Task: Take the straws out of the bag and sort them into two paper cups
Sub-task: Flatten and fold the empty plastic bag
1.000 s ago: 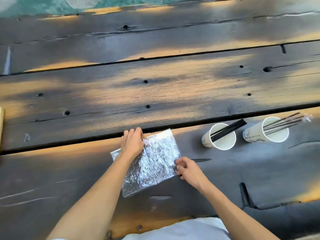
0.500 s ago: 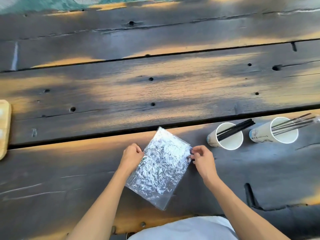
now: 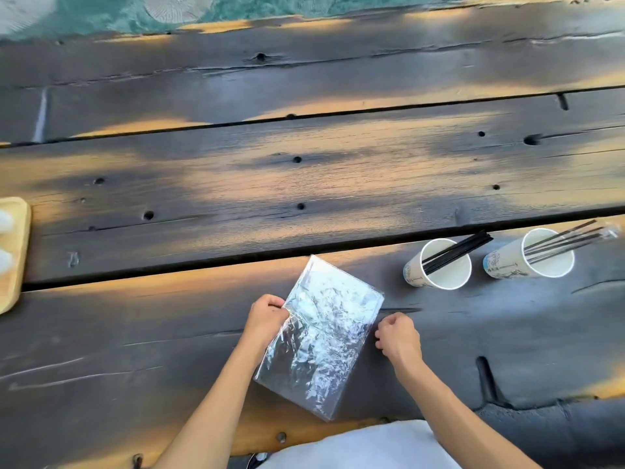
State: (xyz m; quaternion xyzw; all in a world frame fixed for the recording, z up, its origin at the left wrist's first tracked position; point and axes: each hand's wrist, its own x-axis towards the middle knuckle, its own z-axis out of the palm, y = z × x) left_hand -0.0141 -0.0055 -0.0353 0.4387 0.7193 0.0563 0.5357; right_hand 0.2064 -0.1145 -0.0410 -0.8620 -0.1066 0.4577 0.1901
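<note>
left hand [image 3: 265, 316] gripped crinkled clear plastic bag [image 3: 324, 336] | right hand [image 3: 397, 336] had released it, curled empty | bag looked emptied, sorting likely done

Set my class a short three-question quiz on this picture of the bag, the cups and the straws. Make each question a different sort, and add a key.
1. True or false: each of the two cups has straws standing in it.
2. Where do the cups stand relative to the bag? A: to its right, on the table; B: to its left; C: on top of it.
3. Which hand grips the edge of the bag?
Key: 1 true; 2 A; 3 the left hand.
</note>
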